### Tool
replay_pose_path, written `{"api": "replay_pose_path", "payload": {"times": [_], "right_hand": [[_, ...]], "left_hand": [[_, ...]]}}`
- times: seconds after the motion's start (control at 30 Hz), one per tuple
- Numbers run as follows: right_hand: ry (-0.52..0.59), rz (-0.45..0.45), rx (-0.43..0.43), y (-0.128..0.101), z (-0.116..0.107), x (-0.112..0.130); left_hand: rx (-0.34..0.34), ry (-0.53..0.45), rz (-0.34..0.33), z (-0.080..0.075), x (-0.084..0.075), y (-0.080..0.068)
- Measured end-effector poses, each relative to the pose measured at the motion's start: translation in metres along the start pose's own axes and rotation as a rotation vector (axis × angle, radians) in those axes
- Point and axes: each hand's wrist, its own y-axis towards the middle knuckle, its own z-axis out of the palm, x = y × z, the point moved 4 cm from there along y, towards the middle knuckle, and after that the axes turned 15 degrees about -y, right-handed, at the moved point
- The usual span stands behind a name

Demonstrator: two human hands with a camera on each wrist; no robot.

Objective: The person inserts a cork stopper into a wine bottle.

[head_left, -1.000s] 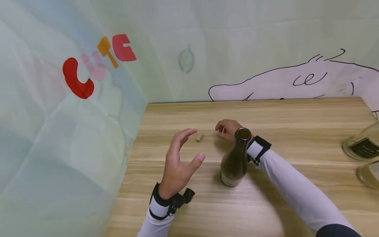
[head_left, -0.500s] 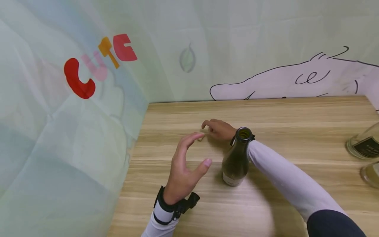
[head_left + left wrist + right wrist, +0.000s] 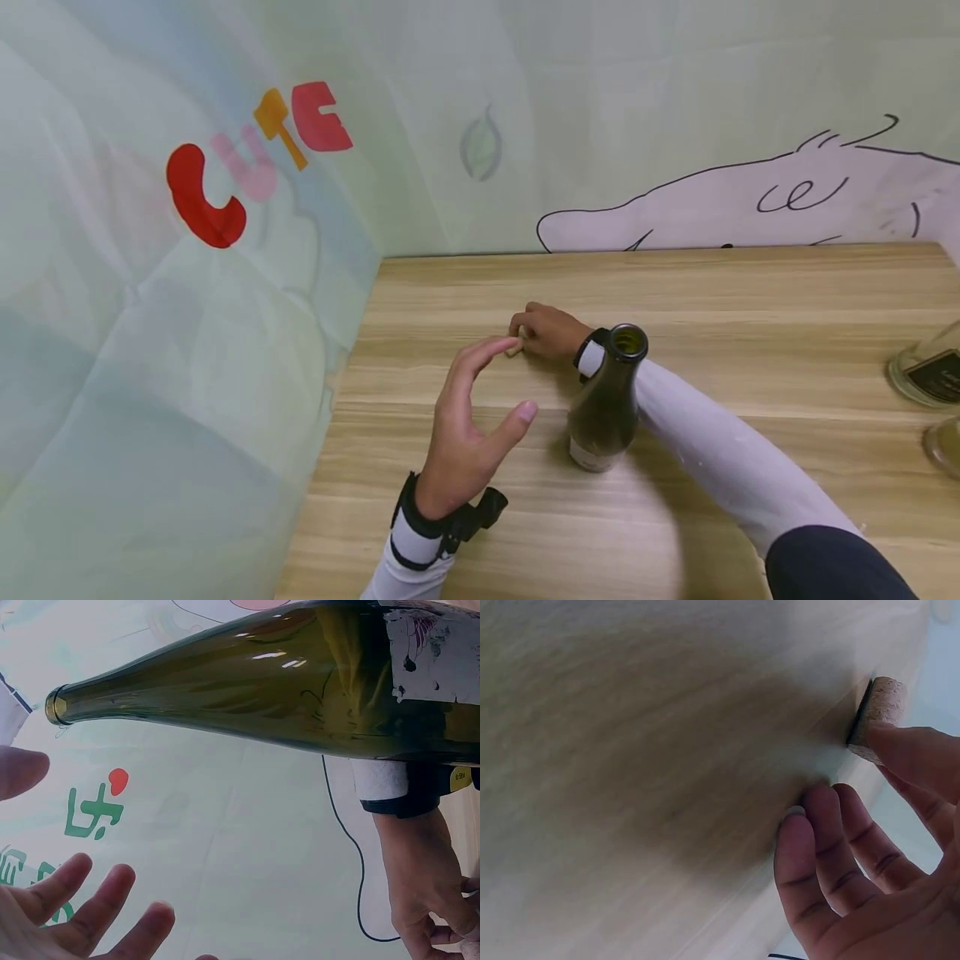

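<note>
- Right hand (image 3: pixel 546 331) down on table (image 3: pixel 750 333), fingers curled, fingertip (image 3: pixel 907 750) touching cork (image 3: pixel 877 720); pinch looks only partly closed, thumb side not visible, so can't say cork is firmly held.
- Cork lying on wood right at right fingertips, just beyond left fingertips, w/ open bottle (image 3: pixel 603 400) nearer the body, by right wrist.
- Left hand (image 3: pixel 465 433) raised above table, fingers spread & loosely bent, thumb out, holding nothing; bottle just to its right, not touched.
- Risk: cork round & light, likely rolls away if pressed from one side only instead of pinched.
- Risk: right forearm passes just behind bottle neck; pulling arm back or swinging elbow could knock upright bottle over, nothing steadying it.
- Risk: left hand hovering near cork too; both hands closing in could bump each other & flick cork off.
- Around: more glass bottles far out past right elbow, at table edge — clear one w/ dark label (image 3: pixel 926 371), another only partly in view (image 3: pixel 945 446); well apart from both hands.
- Beyond the hands: printed wall sheet w/ red "CUTE" letters (image 3: pixel 255 158) & line drawing; no obstruction.
- In the way: only the green bottle, between right arm & body.
</note>
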Motion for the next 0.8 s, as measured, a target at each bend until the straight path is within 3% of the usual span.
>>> {"api": "replay_pose_path", "payload": {"times": [0.13, 0.23, 0.47, 0.6, 0.8], "right_hand": [[0.008, 0.046, 0.009, -0.006, -0.002, -0.005], [0.005, 0.042, -0.031, -0.012, -0.009, -0.012], [0.062, 0.072, -0.069, -0.042, -0.055, -0.008], [0.077, 0.068, -0.152, -0.064, -0.083, 0.003], [0.063, -0.047, -0.309, -0.097, -0.115, 0.018]], "left_hand": [[0.0, -0.007, -0.001, 0.003, 0.001, 0.0], [0.0, -0.014, 0.005, 0.005, 0.003, 0.0], [0.008, -0.014, -0.009, 0.01, 0.012, 0.002], [0.02, -0.011, -0.023, 0.013, 0.018, 0.004], [0.028, 0.0, -0.043, 0.016, 0.029, 0.008]]}}
